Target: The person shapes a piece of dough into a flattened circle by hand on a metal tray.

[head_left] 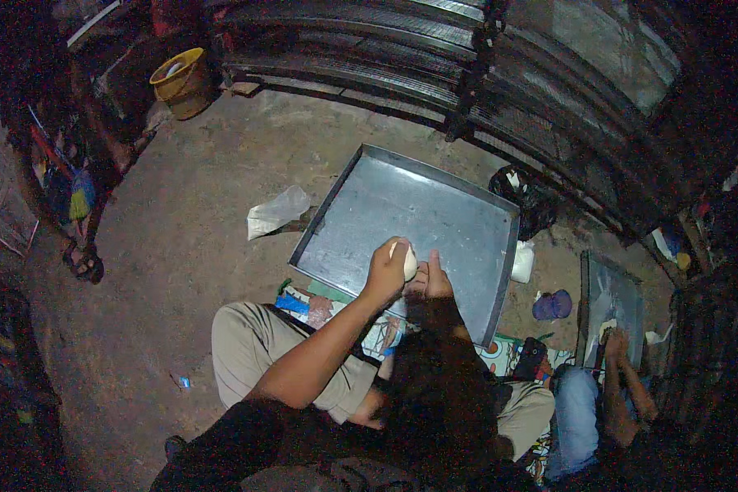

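Note:
A pale ball that looks like dough is gripped in my left hand, its fingers curled round it. Just right of it, my right hand has its fingers apart and the thumb raised, with nothing visible in it. Both hands are above the near part of a wide, shallow metal tray with a low rim. The tray lies on the floor in front of my crossed legs, its surface dull grey with small pale specks. Shadow hides part of my right forearm.
A clear plastic bag lies left of the tray. A black bag and a purple container are to its right. Another person's hands work over a second tray. A yellow bucket stands far left; dark metal racks line the back.

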{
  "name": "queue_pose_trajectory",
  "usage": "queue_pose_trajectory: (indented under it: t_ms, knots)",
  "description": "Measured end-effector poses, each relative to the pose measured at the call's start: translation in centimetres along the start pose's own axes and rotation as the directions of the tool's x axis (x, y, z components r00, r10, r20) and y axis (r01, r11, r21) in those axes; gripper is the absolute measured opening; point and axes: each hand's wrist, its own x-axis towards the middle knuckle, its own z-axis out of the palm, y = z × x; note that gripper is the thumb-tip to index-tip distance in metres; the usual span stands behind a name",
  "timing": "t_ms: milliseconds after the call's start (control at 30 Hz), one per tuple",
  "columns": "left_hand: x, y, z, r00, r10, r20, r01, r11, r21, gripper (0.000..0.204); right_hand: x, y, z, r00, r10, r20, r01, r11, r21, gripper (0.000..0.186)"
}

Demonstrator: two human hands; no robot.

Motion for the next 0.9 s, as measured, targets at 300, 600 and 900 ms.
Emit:
queue_pose_trajectory:
  t_ms: [300,600,900]
  knots:
    - [-1.5,-0.8,0.2,0.834,0.209,0.511,-0.536,0.527,0.659,0.089,-0.5,-1.1,0.2,0.988,0.047,0.146,-0.130,0.759,0.638,0.044]
    - [-3.4,-0.4,0.8,0.784,0.175,0.596,-0.612,0.382,0.692,0.111,-1.7,-0.7,-2.1,0.962,-0.270,-0.037,0.246,0.918,-0.312,0.039]
    - [-3.3,-0.8,3.3,0.867,-0.072,0.494,0.238,0.929,-0.282,0.097,-1.1,-3.3,-1.3,0.936,-0.218,-0.278,0.106,0.924,-0.366,0.036]
